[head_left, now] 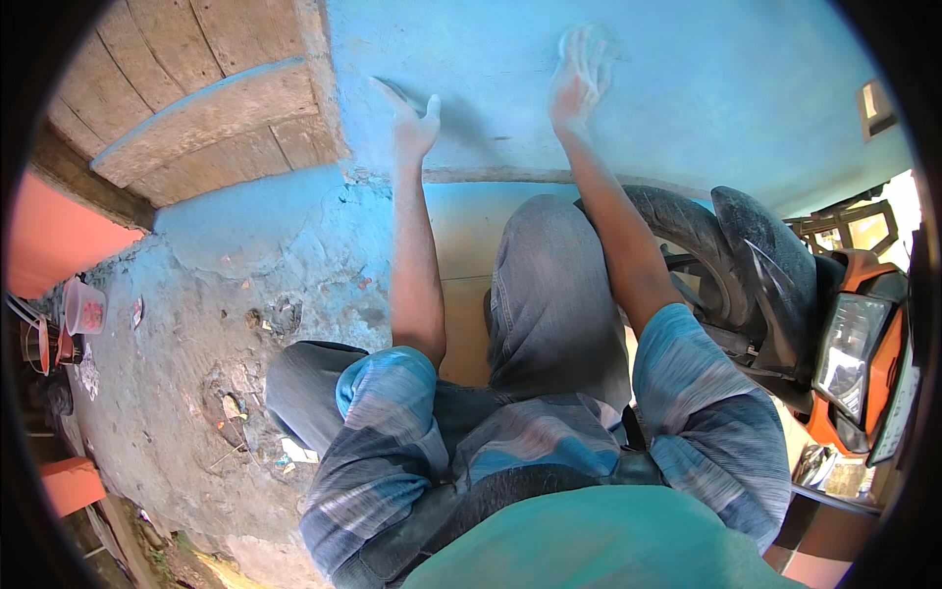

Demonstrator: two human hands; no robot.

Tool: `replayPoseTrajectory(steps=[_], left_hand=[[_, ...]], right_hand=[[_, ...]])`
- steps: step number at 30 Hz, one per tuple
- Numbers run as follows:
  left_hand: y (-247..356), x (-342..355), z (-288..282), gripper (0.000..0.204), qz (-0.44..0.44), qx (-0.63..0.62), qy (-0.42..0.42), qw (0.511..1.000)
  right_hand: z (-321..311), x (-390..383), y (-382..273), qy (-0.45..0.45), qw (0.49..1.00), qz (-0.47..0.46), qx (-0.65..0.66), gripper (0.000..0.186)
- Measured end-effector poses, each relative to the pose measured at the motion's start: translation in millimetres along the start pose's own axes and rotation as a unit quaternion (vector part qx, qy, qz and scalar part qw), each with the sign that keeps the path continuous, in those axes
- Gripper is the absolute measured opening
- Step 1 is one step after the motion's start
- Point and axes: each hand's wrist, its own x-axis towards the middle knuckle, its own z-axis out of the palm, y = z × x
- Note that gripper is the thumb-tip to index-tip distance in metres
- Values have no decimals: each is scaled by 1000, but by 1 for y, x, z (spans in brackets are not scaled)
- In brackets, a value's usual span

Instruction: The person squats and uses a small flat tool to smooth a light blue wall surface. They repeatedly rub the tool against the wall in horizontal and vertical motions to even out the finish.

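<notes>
A pale-blue painted wall (pixel 451 59), lightly marked, spans the upper middle of the head view. My left hand (pixel 412 123) is at the wall's left part, dusted white, with thumb apart and fingers stretched toward the upper left; it casts a shadow beside it. My right hand (pixel 579 79) lies on the wall higher and further right, also coated white, fingers extended and blurred at their tips. I cannot make out anything under its palm. My grey-jeaned knee (pixel 545 265) is raised between my forearms, below the wall.
An orange and black motorbike with a dusty tyre (pixel 662 236) stands close at my right. Worn wooden boards (pixel 186 59) adjoin the wall at upper left. Rough, blue-stained concrete (pixel 196 373) with scraps lies at my left, with a clear plastic tub (pixel 84 304) near the pink wall (pixel 69 236).
</notes>
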Motion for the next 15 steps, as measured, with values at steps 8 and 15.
replayPoseTrajectory(steps=[8, 15], left_hand=[[-33, 15, 15, 122, 68, -31, 51, 996], [-30, 13, 1, 122, 50, 16, 45, 998]], right_hand=[[5, -1, -3, 24, 1000, 3, 15, 68], [4, -16, -10, -36, 997, -65, 20, 69]])
